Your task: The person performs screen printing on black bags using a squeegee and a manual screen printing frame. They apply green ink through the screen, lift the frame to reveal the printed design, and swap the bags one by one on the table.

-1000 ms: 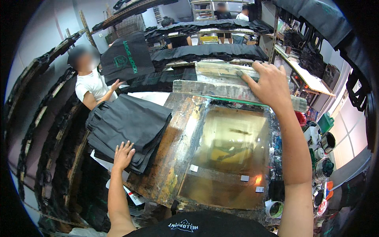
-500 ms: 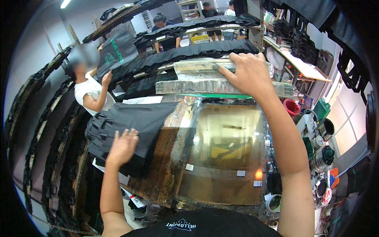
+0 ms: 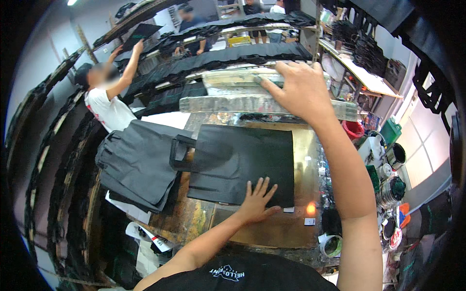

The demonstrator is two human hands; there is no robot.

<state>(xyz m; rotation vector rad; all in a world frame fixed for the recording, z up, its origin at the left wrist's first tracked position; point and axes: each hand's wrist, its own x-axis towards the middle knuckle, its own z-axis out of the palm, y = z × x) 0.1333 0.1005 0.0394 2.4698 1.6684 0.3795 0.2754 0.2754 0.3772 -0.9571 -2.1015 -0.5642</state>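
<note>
A flat black tote bag [image 3: 257,155] lies across the glossy, yellowish-brown printing board [image 3: 262,228], its handle loop pointing left. Near the bag's lower right edge, my left hand [image 3: 258,202] rests flat on it, fingers spread. Beyond the board stands a raised screen-printing frame [image 3: 218,104] with stained pale bars. My right hand [image 3: 305,94] grips its top edge, fingertips curled over and partly hidden. To the left sits a pile of black bags [image 3: 133,160], overlapping the board's edge.
At the left, a co-worker [image 3: 109,109] lifts a printed black bag by the racks [image 3: 53,145]. More racks with black bags [image 3: 242,56] cross behind the frame. Several paint cans [image 3: 395,154], a red bucket [image 3: 353,129] and a green jug [image 3: 391,131] crowd the right side.
My left hand has moved right from the pile, and one bag now covers much of the board. My right hand still holds the frame up. The co-worker has raised the printed bag toward the rack.
</note>
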